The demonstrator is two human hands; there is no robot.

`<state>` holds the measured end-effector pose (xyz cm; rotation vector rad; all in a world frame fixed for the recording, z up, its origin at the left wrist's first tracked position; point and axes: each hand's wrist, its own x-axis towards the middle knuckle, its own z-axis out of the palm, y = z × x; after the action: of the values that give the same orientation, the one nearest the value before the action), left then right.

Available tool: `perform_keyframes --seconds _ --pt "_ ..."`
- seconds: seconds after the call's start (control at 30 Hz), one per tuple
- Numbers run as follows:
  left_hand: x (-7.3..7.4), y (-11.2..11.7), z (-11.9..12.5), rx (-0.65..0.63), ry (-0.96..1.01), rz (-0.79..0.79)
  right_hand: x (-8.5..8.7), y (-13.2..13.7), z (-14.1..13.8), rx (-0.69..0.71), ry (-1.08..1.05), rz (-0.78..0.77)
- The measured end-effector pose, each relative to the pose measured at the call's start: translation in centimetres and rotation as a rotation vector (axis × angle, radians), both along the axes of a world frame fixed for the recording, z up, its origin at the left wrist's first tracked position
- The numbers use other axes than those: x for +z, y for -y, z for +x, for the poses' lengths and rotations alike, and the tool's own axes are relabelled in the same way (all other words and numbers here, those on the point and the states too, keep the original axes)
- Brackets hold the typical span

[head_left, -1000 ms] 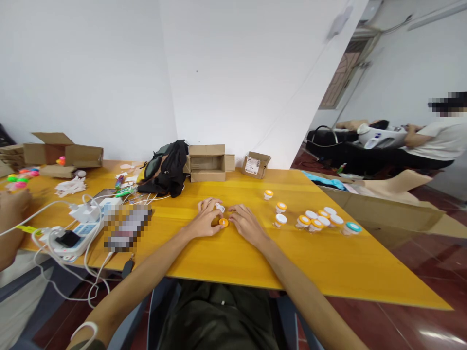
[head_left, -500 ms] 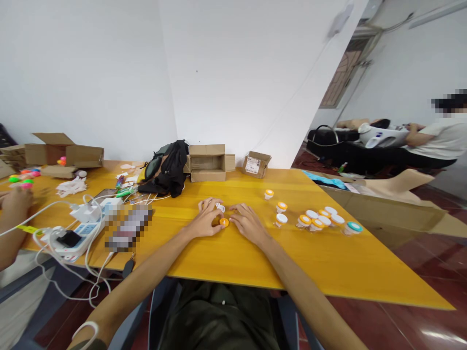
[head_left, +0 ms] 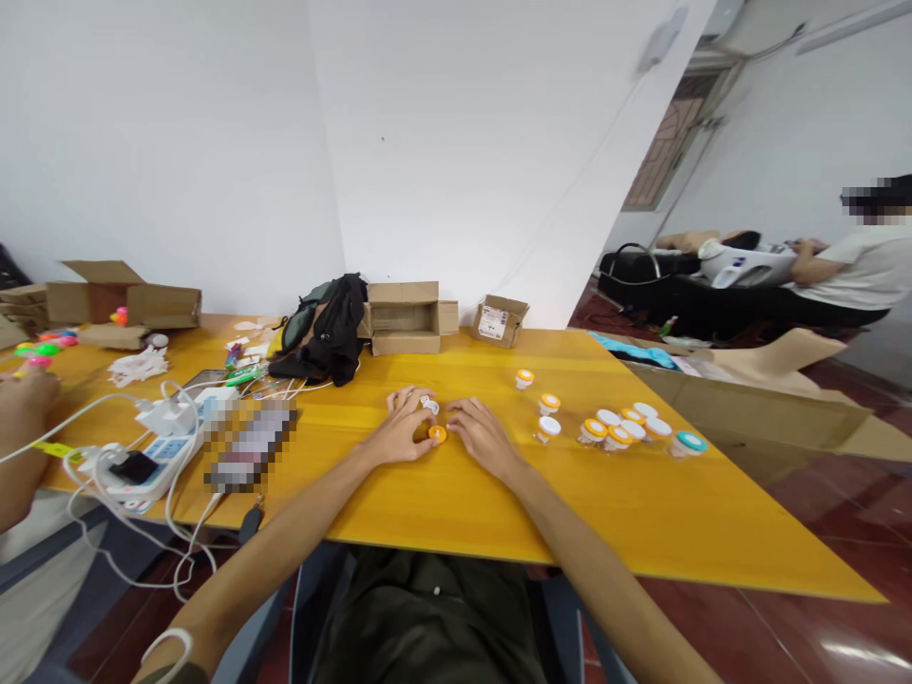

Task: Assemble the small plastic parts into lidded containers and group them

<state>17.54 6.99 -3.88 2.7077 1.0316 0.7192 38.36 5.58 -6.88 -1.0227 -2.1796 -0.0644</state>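
My left hand (head_left: 399, 429) rests low over the table, with thumb and index finger closed on a small round orange cap (head_left: 437, 434). By its other fingertips is a small white ring-shaped piece (head_left: 430, 407), partly covered by the fingers. My right hand (head_left: 483, 432) is just right of the cap, fingers loosely bent and apart, with nothing visible in them. Off to the right of it stand small clear containers with white lids (head_left: 549, 427) and orange lids (head_left: 525, 376); several are grouped together, and one has a teal lid (head_left: 692, 443).
An open cardboard box (head_left: 406, 342), a smaller box (head_left: 500, 321) and a black bag (head_left: 324, 332) stand along the wall. At left lie a power strip (head_left: 161, 465) with tangled cables and a phone (head_left: 253, 445). Another person's hand (head_left: 25, 399) is at the far left.
My hands and the orange cap stay almost in place. At the far left, the other person's hand and the colourful pieces by it have shifted slightly.
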Motion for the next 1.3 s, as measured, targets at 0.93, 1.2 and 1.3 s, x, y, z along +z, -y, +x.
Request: perform_keyframes --seconds 0.93,1.2,1.3 --pt "0.0 0.0 0.0 -0.016 0.014 -0.015 0.9 0.6 -0.6 0.134 -0.018 -0.11" --pt "0.1 0.1 0.1 -0.015 0.015 -0.028 1.0 0.8 -0.8 0.115 -0.03 -0.112" --pt "0.1 0.1 0.0 -0.022 0.019 -0.026 1.1 0.7 -0.8 0.106 -0.028 -0.109"
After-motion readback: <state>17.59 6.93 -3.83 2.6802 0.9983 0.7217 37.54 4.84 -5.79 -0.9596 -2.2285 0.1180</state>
